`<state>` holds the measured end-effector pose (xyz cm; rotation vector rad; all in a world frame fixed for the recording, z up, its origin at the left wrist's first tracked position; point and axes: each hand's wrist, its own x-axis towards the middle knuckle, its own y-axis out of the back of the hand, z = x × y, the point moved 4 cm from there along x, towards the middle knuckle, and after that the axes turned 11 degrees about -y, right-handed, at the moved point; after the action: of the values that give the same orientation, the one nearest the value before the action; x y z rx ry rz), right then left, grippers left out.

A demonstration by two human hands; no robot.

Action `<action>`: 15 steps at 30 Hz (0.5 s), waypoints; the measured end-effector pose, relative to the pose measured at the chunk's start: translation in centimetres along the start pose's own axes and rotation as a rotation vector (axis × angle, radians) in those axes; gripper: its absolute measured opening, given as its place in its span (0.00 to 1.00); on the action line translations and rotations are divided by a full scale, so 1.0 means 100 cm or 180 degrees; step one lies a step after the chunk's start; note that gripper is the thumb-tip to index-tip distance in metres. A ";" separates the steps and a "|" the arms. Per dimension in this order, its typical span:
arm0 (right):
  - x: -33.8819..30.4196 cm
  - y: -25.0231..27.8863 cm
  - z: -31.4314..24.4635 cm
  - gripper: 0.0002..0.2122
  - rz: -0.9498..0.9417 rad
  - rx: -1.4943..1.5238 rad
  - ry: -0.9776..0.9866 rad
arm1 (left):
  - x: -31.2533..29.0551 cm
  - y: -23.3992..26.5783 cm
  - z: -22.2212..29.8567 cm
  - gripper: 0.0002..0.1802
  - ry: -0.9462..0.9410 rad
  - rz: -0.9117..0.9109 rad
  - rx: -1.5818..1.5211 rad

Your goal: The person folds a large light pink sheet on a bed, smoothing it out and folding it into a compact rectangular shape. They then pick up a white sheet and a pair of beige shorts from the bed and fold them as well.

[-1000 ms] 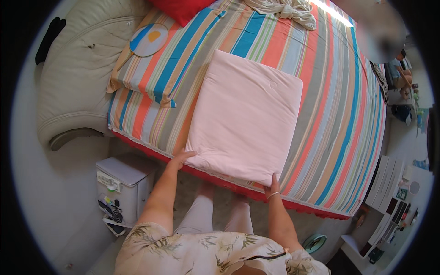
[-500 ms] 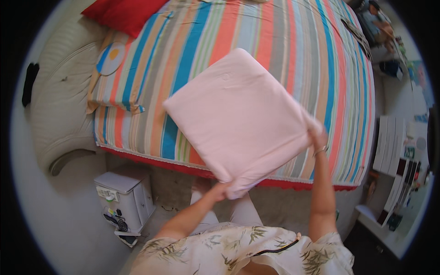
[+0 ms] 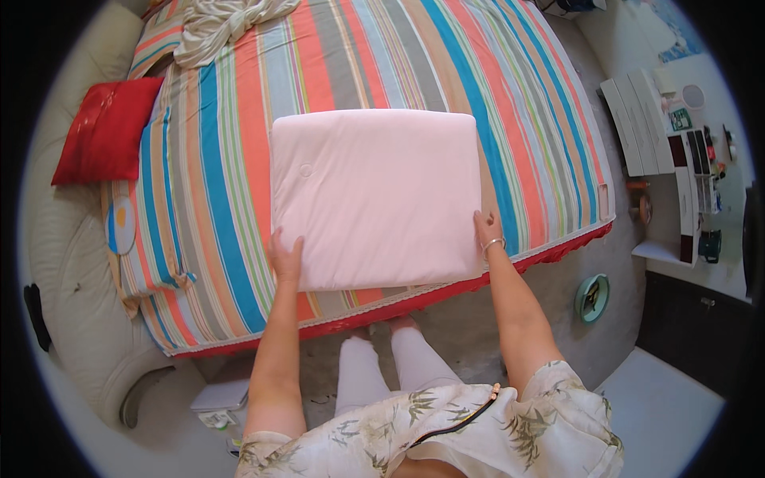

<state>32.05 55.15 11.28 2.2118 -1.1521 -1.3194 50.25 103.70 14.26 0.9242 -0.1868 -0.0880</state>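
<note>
A pale pink, square cushion [image 3: 374,203] in a smooth fabric cover lies flat over the near part of a striped bedspread [image 3: 231,263]. At its left edge, near the front corner, my left hand [image 3: 285,259] holds the side, thumb apart from the fingers. My right hand [image 3: 488,229], with a bracelet at the wrist, grips the opposite edge. The undersides of both holds are hidden by the cushion.
A red pillow [image 3: 107,131] and a round fan-like disc [image 3: 121,225] lie at the left. Crumpled pale cloth [image 3: 227,24] is at the far left. A green basin [image 3: 592,298] stands on the floor, right; white drawers [image 3: 637,123] stand beyond. A small white cabinet [image 3: 223,402] is near left.
The cushion has turned from a tilted, diamond-like position to square with the bed. My left hand has moved up to its left side, my right hand to its right side. The view has shifted.
</note>
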 end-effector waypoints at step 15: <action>-0.042 -0.038 0.101 0.35 -0.2381 0.1878 -0.1637 | -0.047 -0.035 -0.108 0.39 0.1597 -0.1150 -0.2013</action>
<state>24.32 62.00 6.11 3.0229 -0.9766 -2.1634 47.81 110.76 4.53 0.3165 0.4579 -0.2303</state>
